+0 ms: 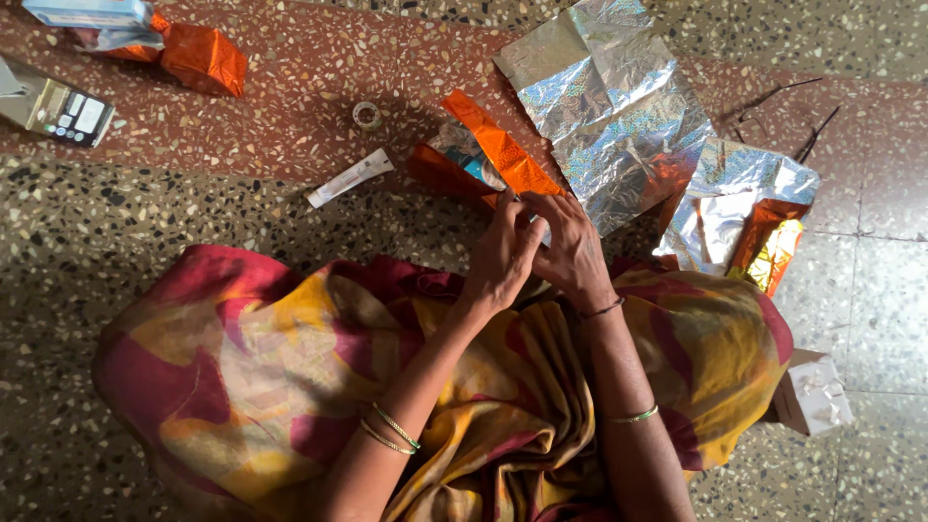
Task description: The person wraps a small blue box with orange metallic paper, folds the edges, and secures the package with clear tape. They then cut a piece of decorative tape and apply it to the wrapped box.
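A box partly wrapped in shiny orange paper [498, 150] lies on the floor just beyond my knees, with a blue and white part of the box showing under the loose flap. My left hand [501, 259] and my right hand [572, 249] meet at its near edge. The fingers of both pinch the orange paper there, next to a small pale bit between the fingertips that I cannot make out. My lap, covered in yellow and maroon cloth [290, 367], fills the lower part of the view.
A crinkled silver foil sheet [611, 101] lies behind the box, with more silver, orange and gold foil [744, 217] to the right. On the floor are a small tape roll [366, 114], a white tube [350, 178], another orange packet [201, 60], a calculator-like device [60, 110] and a white bowed gift box [817, 394].
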